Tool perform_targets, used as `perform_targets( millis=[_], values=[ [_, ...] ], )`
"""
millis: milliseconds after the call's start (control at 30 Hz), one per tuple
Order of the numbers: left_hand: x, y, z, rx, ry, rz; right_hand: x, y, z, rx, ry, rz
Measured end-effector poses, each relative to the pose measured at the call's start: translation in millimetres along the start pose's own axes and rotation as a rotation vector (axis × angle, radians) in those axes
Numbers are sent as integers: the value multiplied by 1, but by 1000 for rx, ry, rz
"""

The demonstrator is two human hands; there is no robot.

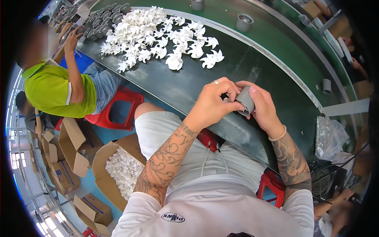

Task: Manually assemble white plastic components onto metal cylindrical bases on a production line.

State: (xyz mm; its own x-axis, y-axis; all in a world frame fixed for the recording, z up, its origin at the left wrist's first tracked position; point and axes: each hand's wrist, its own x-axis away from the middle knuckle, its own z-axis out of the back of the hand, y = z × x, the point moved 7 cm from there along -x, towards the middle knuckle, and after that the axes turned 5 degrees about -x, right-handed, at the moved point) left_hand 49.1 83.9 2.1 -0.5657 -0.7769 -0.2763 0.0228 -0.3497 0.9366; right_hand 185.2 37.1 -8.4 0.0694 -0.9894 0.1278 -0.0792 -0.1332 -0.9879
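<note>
Over the dark table, both my hands are at a grey plastic cylinder (pixel 246 98), held tilted with its open end toward my left hand. My right hand (pixel 262 106) wraps round its outer side. The thumb and fingers of my left hand (pixel 216 100) are closed at the open rim; a small dark part shows between them, too hidden to name. Beyond my hands, a pile of white bladed fan wheels (pixel 138 35) covers the far left of the table, with a few loose ones (pixel 212 59) nearer to me.
A conveyor belt (pixel 272 27) runs behind the table, carrying grey cylinders (pixel 244 22). A co-worker in a green shirt (pixel 59 89) sits at left near several grey parts (pixel 102 19). On the floor stands a carton (pixel 100 158) of white pieces; a clear plastic bag (pixel 331 138) lies at right.
</note>
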Motion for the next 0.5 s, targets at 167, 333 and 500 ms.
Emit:
perform_targets(
  millis=[167, 333, 500],
  values=[
    [-1, 5, -1, -33, 23, -28, 3, -2, 5, -15, 112, 6],
    [24, 28, 8, -659, 295, -157, 3, -25, 42, -145, 282, -15],
    [36, 30, 1, -823, 151, -112, -17, -80, 154, 1164, 735, 414]
  ],
)
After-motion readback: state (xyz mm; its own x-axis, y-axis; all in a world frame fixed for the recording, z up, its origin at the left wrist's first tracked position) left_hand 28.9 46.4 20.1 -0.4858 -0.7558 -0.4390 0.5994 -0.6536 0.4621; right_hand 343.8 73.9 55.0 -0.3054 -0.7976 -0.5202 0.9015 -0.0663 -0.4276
